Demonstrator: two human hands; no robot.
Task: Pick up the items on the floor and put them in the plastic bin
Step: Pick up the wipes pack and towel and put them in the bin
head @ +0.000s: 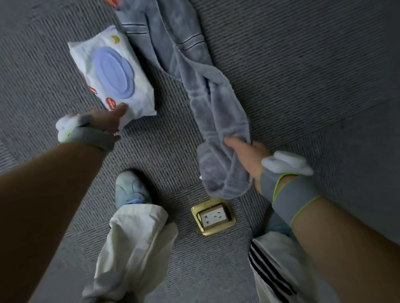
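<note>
A white pack of wet wipes [112,73] with a lilac lid is held at its near corner by my left hand [109,122], thumb on top. A long grey-blue towel [194,71] trails from the top of the view down to my right hand [249,157], which grips its bunched lower end. The towel's upper part lies spread on the carpet. Both wrists wear grey straps with white pads. No plastic bin is in view.
Grey ribbed carpet [303,64] covers the floor. A brass floor socket [213,217] sits between my feet. My light blue shoe [129,190] and white trousers [134,248] fill the lower middle. Something orange [112,2] shows at the top edge.
</note>
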